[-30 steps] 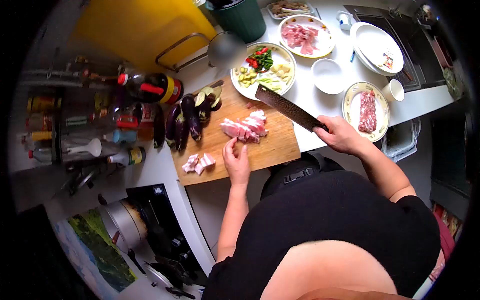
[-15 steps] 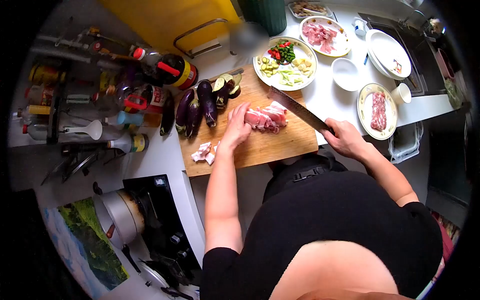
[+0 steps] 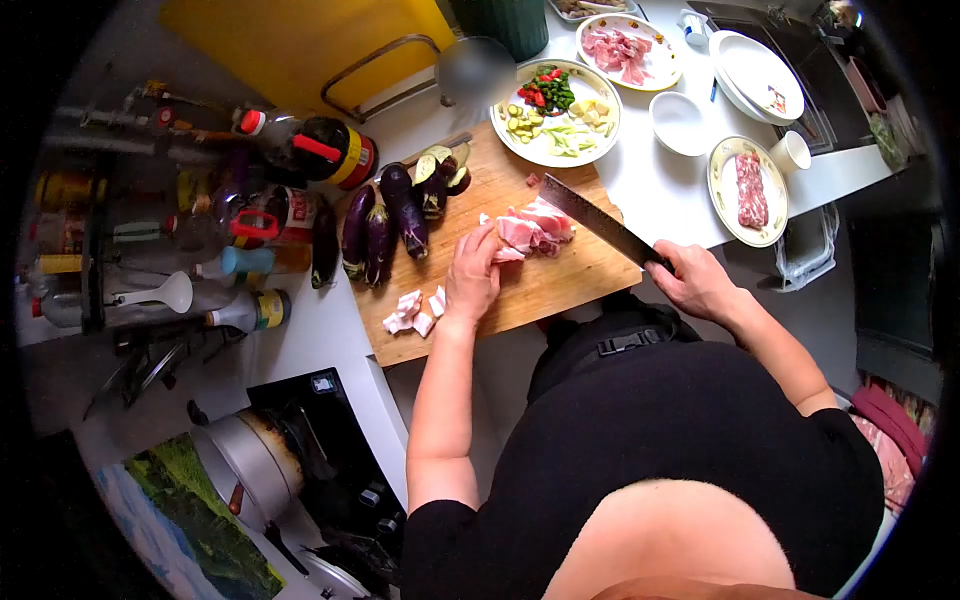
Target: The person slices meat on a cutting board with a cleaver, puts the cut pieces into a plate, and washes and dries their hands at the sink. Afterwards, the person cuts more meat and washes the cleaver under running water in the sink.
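Sliced raw meat [image 3: 535, 228] lies on the wooden cutting board [image 3: 540, 282]. My left hand [image 3: 474, 275] is at the left end of this meat, its fingers closed on a piece. In my right hand [image 3: 693, 283] is the handle of a cleaver [image 3: 604, 226], whose blade reaches over the right side of the meat. Small pale pieces of fatty meat [image 3: 408, 314] lie left of my left hand. Whole eggplants [image 3: 378, 243] and a cut eggplant [image 3: 436, 183] are at the board's upper left.
Beyond the board stand a plate of chopped vegetables [image 3: 545, 150], a plate of meat [image 3: 640, 82] and a white bowl [image 3: 683, 124]. Another meat plate [image 3: 722, 218] is at right. Bottles [image 3: 338, 152] stand at left, above a stove with a pot [image 3: 243, 465].
The whole view has shifted slightly. My left hand has moved a little left with a piece of meat, and the meat looks more spread out. The cleaver stays in my right hand.
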Available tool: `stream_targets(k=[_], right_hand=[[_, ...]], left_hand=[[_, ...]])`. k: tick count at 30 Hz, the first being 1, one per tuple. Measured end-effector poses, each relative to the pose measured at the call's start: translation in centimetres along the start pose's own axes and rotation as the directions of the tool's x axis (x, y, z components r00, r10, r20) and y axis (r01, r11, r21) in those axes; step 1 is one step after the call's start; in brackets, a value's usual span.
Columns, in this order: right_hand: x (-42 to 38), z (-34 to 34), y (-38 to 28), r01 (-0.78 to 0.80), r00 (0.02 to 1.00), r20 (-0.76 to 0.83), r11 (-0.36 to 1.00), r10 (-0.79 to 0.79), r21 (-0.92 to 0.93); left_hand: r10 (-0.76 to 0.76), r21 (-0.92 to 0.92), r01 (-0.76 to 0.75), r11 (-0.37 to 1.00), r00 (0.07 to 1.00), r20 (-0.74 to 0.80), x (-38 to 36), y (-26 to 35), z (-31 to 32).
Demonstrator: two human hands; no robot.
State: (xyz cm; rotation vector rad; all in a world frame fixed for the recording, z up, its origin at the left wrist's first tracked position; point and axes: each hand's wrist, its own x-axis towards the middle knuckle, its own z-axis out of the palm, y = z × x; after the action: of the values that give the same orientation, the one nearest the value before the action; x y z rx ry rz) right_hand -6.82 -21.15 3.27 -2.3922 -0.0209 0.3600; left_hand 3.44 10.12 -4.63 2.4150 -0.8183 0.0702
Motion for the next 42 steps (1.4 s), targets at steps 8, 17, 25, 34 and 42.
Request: stream_targets(k=[8, 17, 25, 34, 42], right_hand=[[-0.6, 0.1, -0.9, 0.009, 0.998, -0.062, 1.000, -0.009, 0.004], [-1.8, 0.0, -1.2, -0.019, 0.999, -0.043, 1.000, 0.020, 0.023], [-1.9, 0.9, -0.9, 0.095, 0.995, 0.019, 0.994, -0.094, -0.059], [-0.7, 1.8, -0.7, 0.126, 0.975, 0.206, 0.973, -0.085, -0.194], [0.0, 2.9, -1.6, 0.088, 0.964, 0.264, 0.980, -0.039, -0.178]], left_hand=[[-0.010, -0.135, 0.054, 0.989, 0.951, 0.308, 3.8, -1.5, 0.2], [-0.061, 0.116, 0.022, 0.993, 0.937, 0.344, 2.9, 1.3, -1.3], [-0.099, 0.303, 0.182, 0.935, 0.958, -0.269, -2.4, 4.0, 3.1], [-0.203, -0.019, 0.205, 0.978, 0.945, -0.257, -5.2, 5.3, 4.0], [-0.227, -0.056, 0.220, 0.974, 0.943, -0.244, -5.8, 4.5, 4.4]])
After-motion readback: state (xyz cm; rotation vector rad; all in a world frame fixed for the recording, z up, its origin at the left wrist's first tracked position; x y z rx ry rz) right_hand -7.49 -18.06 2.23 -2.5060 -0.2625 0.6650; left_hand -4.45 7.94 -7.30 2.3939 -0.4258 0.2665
